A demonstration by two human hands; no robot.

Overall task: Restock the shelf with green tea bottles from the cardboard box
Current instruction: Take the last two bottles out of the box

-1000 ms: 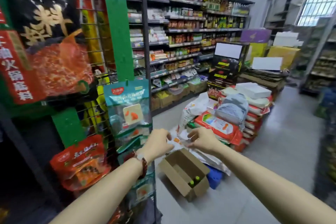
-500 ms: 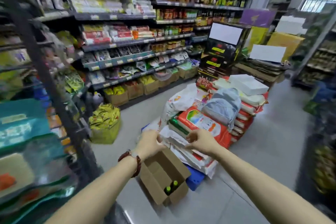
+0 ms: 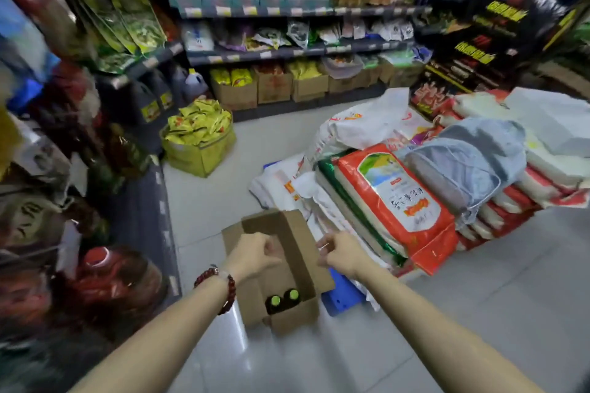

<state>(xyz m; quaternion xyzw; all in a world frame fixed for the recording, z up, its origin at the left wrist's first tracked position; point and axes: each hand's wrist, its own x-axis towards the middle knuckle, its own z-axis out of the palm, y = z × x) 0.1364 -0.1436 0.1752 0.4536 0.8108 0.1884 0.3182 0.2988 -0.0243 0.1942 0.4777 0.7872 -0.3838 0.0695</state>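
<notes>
Both hands reach out over an open cardboard box (image 3: 297, 252) on the shop floor (image 3: 447, 313). Left hand (image 3: 252, 254), a red bead bracelet (image 3: 223, 289) on its wrist, is loosely curled above the box's opening with nothing seen in it; right hand (image 3: 343, 254) is also curled, just past the box's right flap, and whether it pinches anything cannot be told. Two green tea bottles (image 3: 282, 298), green caps up, stand side by side in the near corner of the box. Just right of the box lies a blue pallet (image 3: 343, 298) carrying stacked rice sacks (image 3: 392, 198), with a grey-blue bag (image 3: 463, 163) on top. A yellow-green bin of snack packets (image 3: 198, 137) stands further along the aisle. Stocked shelves (image 3: 287, 53) line the far side and the left; the left shelving is blurred.
</notes>
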